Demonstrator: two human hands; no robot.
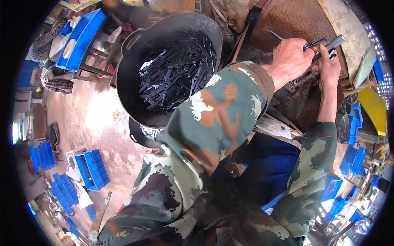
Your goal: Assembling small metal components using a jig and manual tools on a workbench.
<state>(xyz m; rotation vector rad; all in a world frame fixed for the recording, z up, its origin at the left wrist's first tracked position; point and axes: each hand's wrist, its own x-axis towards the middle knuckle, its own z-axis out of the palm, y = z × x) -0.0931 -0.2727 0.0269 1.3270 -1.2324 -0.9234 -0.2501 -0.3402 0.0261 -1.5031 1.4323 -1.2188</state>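
Observation:
My left hand is closed over the dark brown work surface, fingers wrapped round a thin dark strip that points right. A slim blue-tipped rod sticks out beyond its far side; whether this belongs to the same piece is hidden. Close beside it, my right hand grips a grey metal bar, slanted up to the right, its thumb and fingers along it. A small dark piece shows by the right fingers. The strip's end nearly meets the bar; I cannot tell if they touch.
Left of my left arm stands a large black tub filled with black flat strips. A second black tub sits partly under it. Blue bins stand on the floor at left, more blue crates at right. A brown, leathery sheet lies beyond my hands.

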